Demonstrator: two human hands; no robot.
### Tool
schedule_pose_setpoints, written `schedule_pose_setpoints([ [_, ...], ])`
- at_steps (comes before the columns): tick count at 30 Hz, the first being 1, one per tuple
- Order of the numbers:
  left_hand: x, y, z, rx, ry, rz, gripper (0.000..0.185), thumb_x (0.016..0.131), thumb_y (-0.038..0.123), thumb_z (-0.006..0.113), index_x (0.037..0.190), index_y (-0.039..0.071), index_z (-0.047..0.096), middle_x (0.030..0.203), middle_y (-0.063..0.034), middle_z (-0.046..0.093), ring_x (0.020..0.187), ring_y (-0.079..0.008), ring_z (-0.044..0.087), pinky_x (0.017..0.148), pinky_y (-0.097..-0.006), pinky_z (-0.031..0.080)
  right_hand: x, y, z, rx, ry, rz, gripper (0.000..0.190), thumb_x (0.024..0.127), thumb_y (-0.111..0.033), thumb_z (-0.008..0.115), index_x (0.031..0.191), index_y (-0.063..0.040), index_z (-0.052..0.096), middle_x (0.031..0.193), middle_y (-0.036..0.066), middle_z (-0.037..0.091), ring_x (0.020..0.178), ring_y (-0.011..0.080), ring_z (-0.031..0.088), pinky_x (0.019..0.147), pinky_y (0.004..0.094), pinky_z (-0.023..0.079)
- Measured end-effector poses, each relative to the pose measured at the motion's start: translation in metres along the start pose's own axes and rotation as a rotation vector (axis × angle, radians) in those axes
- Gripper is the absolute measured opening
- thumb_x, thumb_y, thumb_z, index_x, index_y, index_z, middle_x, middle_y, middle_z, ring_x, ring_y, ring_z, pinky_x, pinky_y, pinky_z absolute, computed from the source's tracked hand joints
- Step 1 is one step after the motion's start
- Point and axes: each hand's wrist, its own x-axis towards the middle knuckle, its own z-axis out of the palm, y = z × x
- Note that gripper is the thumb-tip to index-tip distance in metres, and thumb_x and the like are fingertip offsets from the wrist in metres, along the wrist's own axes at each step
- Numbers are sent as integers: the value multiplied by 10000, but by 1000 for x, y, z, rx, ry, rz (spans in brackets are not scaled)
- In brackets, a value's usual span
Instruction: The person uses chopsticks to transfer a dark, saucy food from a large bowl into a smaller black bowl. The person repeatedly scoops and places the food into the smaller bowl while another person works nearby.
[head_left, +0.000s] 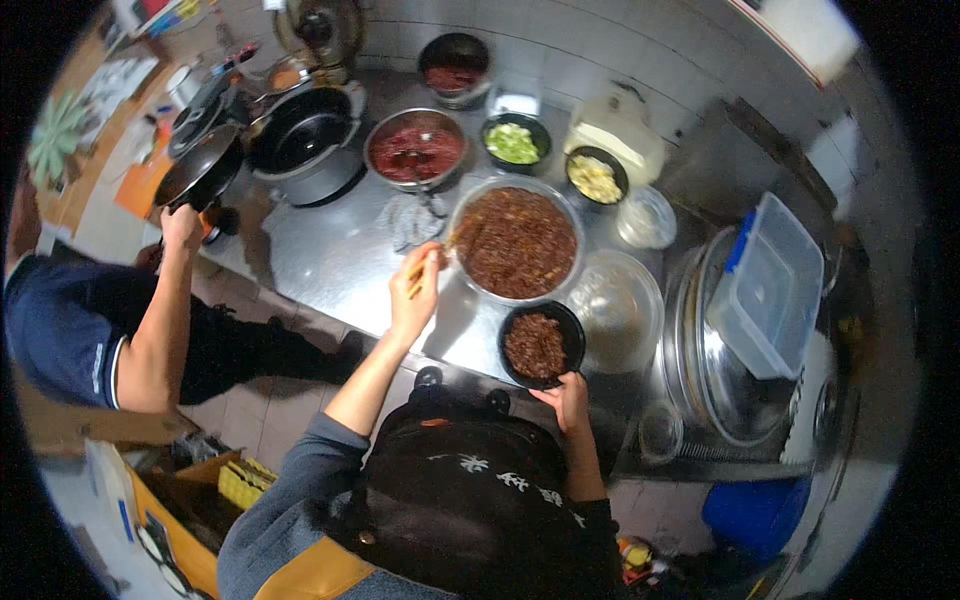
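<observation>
My left hand (415, 292) is closed around light wooden sticks (415, 283), apparently chopsticks, at the left rim of a large clear bowl (581, 247). That bowl holds dark reddish-brown minced food (517, 240). Below it, near the counter's front edge, is a small black bowl (576, 330) with a mound of similar brown food (535, 345). My right hand (568, 397) grips this small bowl by its lower right rim. A crumpled grey cloth (411, 221) lies left of the large bowl.
Behind stand a steel bowl of red food (416, 150), black bowls with chopped green (512, 144) and pale pieces (595, 176), and a large pot (307, 176). Right are a clear lid (619, 311) and a plastic container (772, 292). A co-worker at left holds a pan (199, 169).
</observation>
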Motion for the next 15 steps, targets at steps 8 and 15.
schedule_pose_setpoints([
  [8,16,-18,27,405,-188,299,163,940,87,578,1060,-5,637,895,-182,659,801,-288,684,696,-348,528,9,11,-13,-73,38,-21,144,932,-126,379,944,16,396,1069,211,544,912,402,649,791,574,578],
  [15,-30,-14,35,473,-430,583,294,846,-1,591,1138,-17,561,805,-107,597,718,-289,614,674,-331,528,14,15,-18,-63,99,36,171,919,-126,375,981,32,394,1091,235,539,893,407,648,802,561,574],
])
